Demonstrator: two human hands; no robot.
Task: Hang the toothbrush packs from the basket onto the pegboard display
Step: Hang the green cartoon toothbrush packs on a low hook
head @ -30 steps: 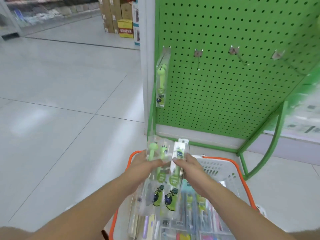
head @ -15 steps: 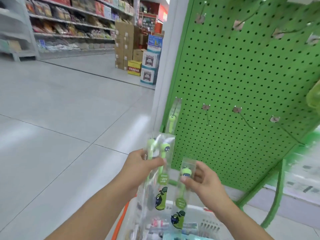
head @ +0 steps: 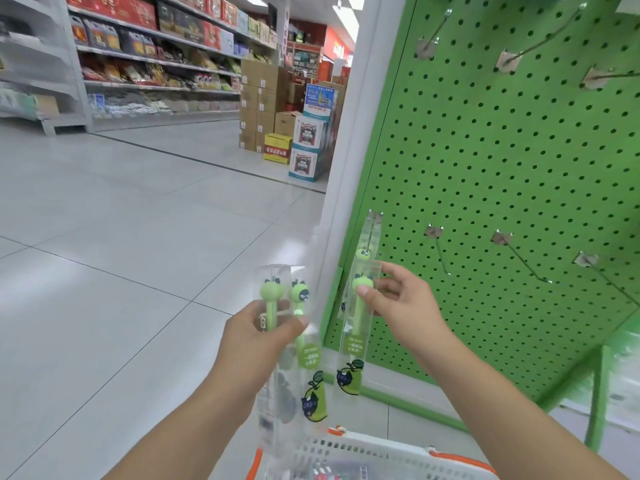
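My left hand (head: 258, 336) grips two clear packs of green toothbrushes (head: 292, 344), held upright over the floor. My right hand (head: 398, 299) pinches a single clear toothbrush pack (head: 355, 336) by its upper part, close to the green pegboard (head: 502, 161). Right behind that pack, another pack (head: 370, 242) hangs from the leftmost hook of the lower row. The white basket with orange trim (head: 374, 452) stands below my hands at the bottom edge, its contents mostly out of view.
Bare metal hooks (head: 519, 258) stick out of the pegboard in a lower row and an upper row (head: 540, 43). A white post (head: 349, 133) borders the board's left side. Stacked cartons (head: 277, 112) and shop shelves (head: 138, 57) stand across the tiled aisle.
Both hands have lifted the packs up from the basket. My right hand has carried its single pack up and right, toward the pegboard's lower left hook. The view has tilted upward.
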